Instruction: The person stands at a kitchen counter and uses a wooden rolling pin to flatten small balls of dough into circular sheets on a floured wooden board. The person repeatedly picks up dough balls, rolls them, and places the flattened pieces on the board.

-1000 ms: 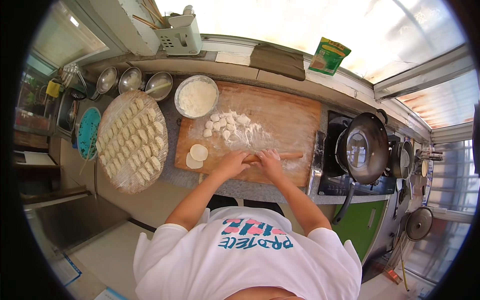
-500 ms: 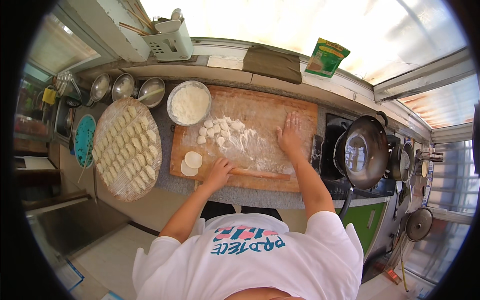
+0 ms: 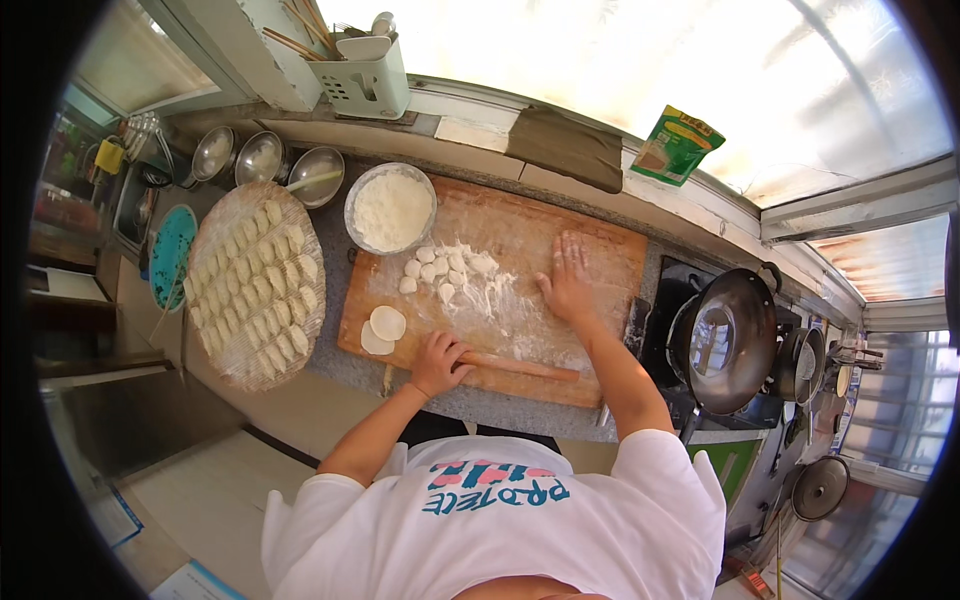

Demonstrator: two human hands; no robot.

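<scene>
Risk of the long wooden rolling pin [image 3: 515, 366], gripped by left hand [image 3: 438, 362] alone, rolling off near edge; right hand [image 3: 567, 285] spread flat on floured wooden board [image 3: 610, 250].

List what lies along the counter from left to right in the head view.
Teal plate → round tray of dumplings → two rolled wrappers → left hand on rolling pin → right hand flat on floured board → wok.
</scene>
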